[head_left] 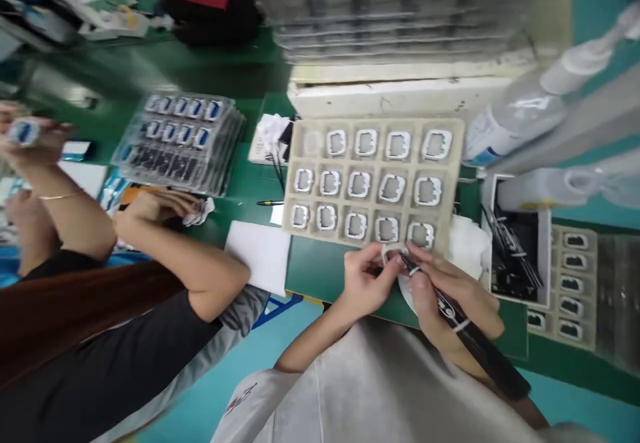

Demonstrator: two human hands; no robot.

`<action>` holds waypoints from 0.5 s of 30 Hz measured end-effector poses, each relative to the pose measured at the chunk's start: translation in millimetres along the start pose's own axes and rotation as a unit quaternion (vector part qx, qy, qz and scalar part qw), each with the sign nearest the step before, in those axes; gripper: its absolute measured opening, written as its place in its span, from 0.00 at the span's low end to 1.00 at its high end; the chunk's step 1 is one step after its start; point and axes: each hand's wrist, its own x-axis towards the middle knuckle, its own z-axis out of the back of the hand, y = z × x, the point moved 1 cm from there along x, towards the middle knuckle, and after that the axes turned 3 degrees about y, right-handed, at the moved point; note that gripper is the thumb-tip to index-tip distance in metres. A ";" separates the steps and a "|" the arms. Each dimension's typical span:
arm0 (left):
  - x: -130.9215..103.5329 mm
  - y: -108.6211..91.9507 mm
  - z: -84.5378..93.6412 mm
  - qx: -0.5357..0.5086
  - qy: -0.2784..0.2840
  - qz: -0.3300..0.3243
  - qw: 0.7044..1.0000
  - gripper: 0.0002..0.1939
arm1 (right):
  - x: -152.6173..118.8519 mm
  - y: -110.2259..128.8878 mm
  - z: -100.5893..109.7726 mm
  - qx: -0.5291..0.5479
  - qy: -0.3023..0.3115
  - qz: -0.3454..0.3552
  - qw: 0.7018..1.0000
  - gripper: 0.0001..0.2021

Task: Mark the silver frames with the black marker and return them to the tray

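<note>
Low in the middle of the head view, my left hand (367, 280) is closed, thumb and fingers pinching a small white frame (391, 248) at the near edge of a beige tray (373, 126). My right hand (455, 290) is wrapped round a long black bundle (467, 333), apparently strips, with white bands round it. The bundle's tip meets the frame at my left fingertips; finer detail there is blurred. Similar white frames (359, 184) sit in the tray's compartments, while the far-left compartment holds none. Under my hands a white round piece (407, 293) partly shows.
Right of the tray stand a box of black strips (517, 250), spray bottles (520, 113) and another tray with dark parts (570, 283). Stacked clear trays (400, 36) rise behind. At left, a co-worker's arms (165, 240) reach near stacked trays (175, 143); white paper (260, 253) lies between us.
</note>
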 end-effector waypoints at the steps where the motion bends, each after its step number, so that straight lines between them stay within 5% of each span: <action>1: -0.4 0.1 1.2 0.002 -0.001 0.002 1.000 0.22 | 1.7 2.4 -1.8 -0.005 -0.015 0.006 1.000 0.15; 9: -1.3 -6.2 3.5 0.032 -0.010 0.016 0.999 0.26 | 13.3 15.3 -3.5 -0.008 -0.017 0.007 1.000 0.12; 15: -1.6 -7.3 4.1 0.067 -0.019 -0.071 0.995 0.20 | 11.2 13.3 -3.1 -0.011 0.019 0.004 1.000 0.13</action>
